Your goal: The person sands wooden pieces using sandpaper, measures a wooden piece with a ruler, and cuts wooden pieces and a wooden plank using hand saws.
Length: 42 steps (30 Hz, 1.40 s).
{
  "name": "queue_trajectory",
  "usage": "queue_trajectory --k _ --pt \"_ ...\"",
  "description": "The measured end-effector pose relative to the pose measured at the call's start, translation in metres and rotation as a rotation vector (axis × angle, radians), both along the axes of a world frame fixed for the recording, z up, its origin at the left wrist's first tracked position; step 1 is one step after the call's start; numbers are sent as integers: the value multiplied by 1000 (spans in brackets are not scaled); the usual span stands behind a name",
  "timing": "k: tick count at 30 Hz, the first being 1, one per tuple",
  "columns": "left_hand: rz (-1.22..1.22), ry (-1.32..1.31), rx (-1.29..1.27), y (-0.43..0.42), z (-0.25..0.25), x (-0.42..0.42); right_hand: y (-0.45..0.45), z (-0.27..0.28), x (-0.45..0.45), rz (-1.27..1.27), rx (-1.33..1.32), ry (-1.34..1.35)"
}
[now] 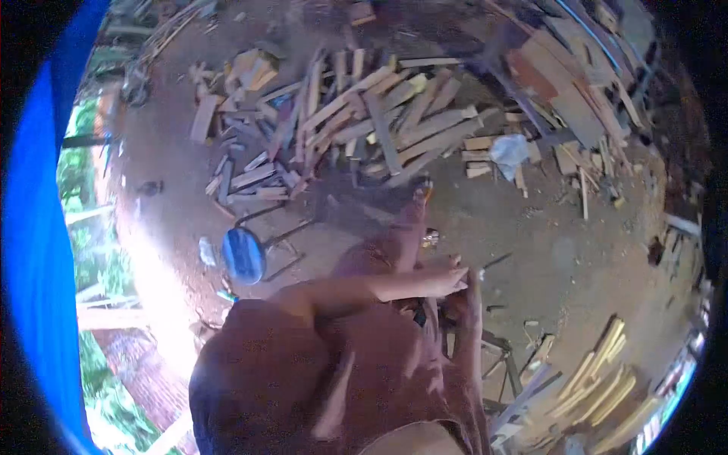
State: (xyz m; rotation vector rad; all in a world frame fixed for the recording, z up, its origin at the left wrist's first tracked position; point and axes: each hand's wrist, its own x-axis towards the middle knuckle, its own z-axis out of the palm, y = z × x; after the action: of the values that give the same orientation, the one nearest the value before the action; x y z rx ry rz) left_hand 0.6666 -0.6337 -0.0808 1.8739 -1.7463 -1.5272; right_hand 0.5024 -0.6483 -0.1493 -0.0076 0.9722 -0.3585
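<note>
Pale plastic bag (509, 153), contents unclear, among wood (478, 143); left hand (450, 280) apart.

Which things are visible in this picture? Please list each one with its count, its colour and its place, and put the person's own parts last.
wood heap: one, too many pieces to count, brown and grey, upper centre
large boards: several, brown, upper right
yellowish strips: several, yellowish, lower right
plastic bag: one, whitish, right of the heap
stool: one, blue seat, left of centre
tarp: one, blue, left edge
foliage: uncounted, green, left, beyond the tarp
ground: one, brown, throughout
clothing: reddish-brown, bottom centre
left hand: one, bare, centre
right hand: too blurred to tell apart
</note>
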Motion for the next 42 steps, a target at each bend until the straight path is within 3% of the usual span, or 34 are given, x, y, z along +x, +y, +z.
queue_trajectory --k 2,4,5,6,7,9,10,12,14,18,21,22,24,26,27,28,30,32,33,34,36,39,42 --pt "183 75 -321 35 -22 7 18 -24 -29 19 33 55" --pt "174 128 -37 43 -20 41 30 -55 -67 43 97 63" --pt "88 1 -20 51 -37 54 38 -71 -86 60 133 66" --pt "208 -28 -126 65 -45 63 44 -88 -107 84 168 87" --pt "220 -56 -12 68 -33 78 53 -101 -128 107 199 95" --pt "253 -84 109 81 -33 98 66 -95 -128 152 181 246" --pt "288 -160 5 95 -56 102 71 -88 -128 169 192 280" --pt "344 -235 -97 117 -82 115 76 -82 -122 229 168 410" --pt "513 -65 -103 140 -95 135 78 -77 -109 327 98 613" --pt "490 5 -124 185 -153 187 81 -75 -48 617 -118 1017" --pt "589 132 71 196 -144 252 89 -87 9 725 -357 976" --pt "604 115 156 192 -121 282 91 -89 32 759 -436 963" --pt "622 116 245 203 -135 336 111 -85 88 1276 -905 999" --pt "396 -112 84 227 -199 378 134 -77 130 1845 -1327 911" --pt "526 -113 137 231 -210 403 143 -74 146 2099 -1571 826" --pt "652 -121 189 234 -219 434 158 -111 121 2075 -1622 799" --pt "609 -180 336 230 -215 508 187 -192 66 2026 -1724 744" --pt "750 -305 356 235 -247 562 181 -130 161 1666 -1119 879" --pt "734 -379 327 241 -282 592 181 -113 190 1563 -968 915" --pt "721 -452 296 243 -314 614 182 -107 204 1510 -903 937" --pt "813 -552 168 221 -327 644 186 -100 226 1437 -847 961" --pt "869 -553 116 195 -410 667 190 -92 243 1338 -840 949" --pt "770 -462 174 137 -430 656 214 -105 229 1235 -648 913"
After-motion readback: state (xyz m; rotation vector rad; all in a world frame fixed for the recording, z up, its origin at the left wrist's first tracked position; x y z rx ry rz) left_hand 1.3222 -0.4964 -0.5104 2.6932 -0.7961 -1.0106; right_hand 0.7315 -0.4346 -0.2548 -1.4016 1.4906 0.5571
